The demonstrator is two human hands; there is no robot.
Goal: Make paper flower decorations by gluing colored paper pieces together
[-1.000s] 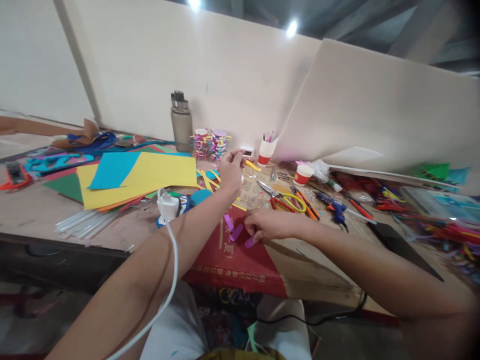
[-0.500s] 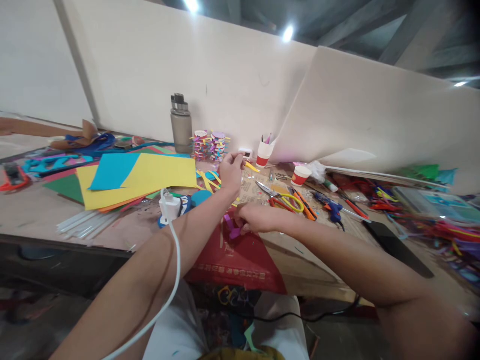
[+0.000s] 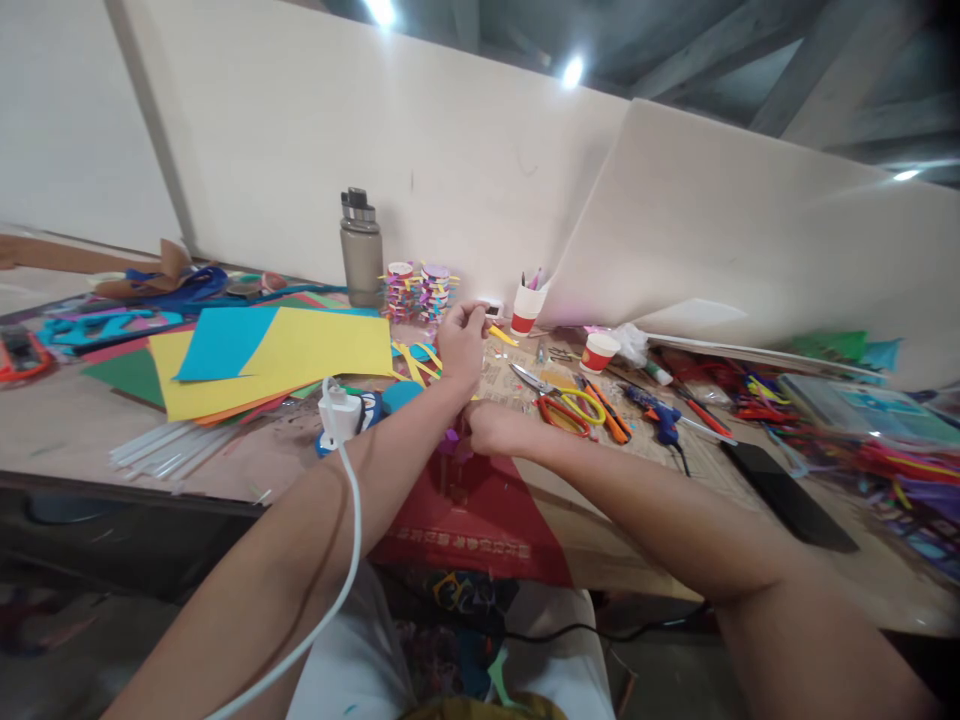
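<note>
My left hand [image 3: 461, 345] is raised over the back of the table, fingertips pinched together. A yellow paper strip [image 3: 502, 336] sticks out at those fingertips. Lower down, my right hand [image 3: 495, 430] is closed with its fingers curled on a purple paper strip [image 3: 454, 445], partly hidden by the hand and the left forearm. Beneath it lies a red sheet with printed characters [image 3: 480, 520], hanging over the table's front edge. Scissors with yellow handles [image 3: 581, 405] and another pair with red handles [image 3: 561, 416] lie right of my hands.
Two cups wrapped in coloured strips [image 3: 435, 293] stand by a grey bottle [image 3: 361, 250]. Coloured sheets [image 3: 322, 345] and a white plug with a cable [image 3: 341, 410] are to the left. Rightward are a paper cup [image 3: 600, 352], a blue glue gun [image 3: 664, 420] and a black phone [image 3: 787, 495].
My right hand has shifted slightly left and up with the purple strip, which now shows less. My left hand stays nearly where it was.
</note>
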